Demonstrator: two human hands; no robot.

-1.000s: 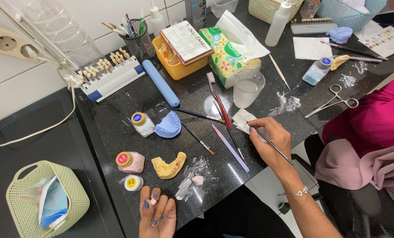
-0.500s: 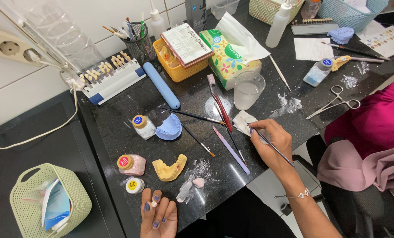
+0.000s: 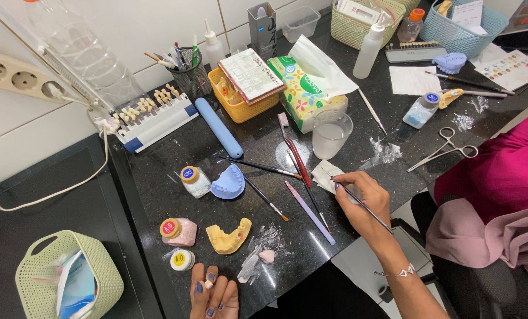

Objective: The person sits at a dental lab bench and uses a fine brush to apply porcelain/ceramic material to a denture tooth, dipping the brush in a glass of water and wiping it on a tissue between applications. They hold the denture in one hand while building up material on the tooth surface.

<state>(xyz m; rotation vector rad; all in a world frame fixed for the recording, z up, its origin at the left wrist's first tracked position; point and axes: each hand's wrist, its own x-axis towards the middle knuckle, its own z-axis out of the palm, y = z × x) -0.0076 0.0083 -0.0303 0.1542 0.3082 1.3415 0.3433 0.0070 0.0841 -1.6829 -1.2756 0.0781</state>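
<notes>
My right hand [image 3: 364, 201] holds a thin brush [image 3: 358, 201] like a pen, its tip on a small white tissue [image 3: 326, 175] on the black counter [image 3: 157, 195]. My left hand [image 3: 213, 295] at the front edge pinches a small pale tooth-like piece [image 3: 209, 282] between its fingers. Just beyond that hand lie a yellow dental cast [image 3: 229, 237], white and pink paste on a clear slab [image 3: 261, 257], and small powder jars [image 3: 179, 231]. A blue dental cast [image 3: 228, 183] sits farther back.
A glass of cloudy water [image 3: 330, 134], loose brushes [image 3: 293, 156], a blue tube [image 3: 218, 127], a tooth shade guide [image 3: 151, 115], a tissue pack [image 3: 308, 88], scissors-like forceps [image 3: 444, 150] and baskets crowd the counter. A person in pink [image 3: 500, 201] sits at right. A green basket [image 3: 69, 277] stands lower left.
The right hand has shifted slightly and keeps the brush tip at the tissue. The left hand stays at the front edge with the small piece.
</notes>
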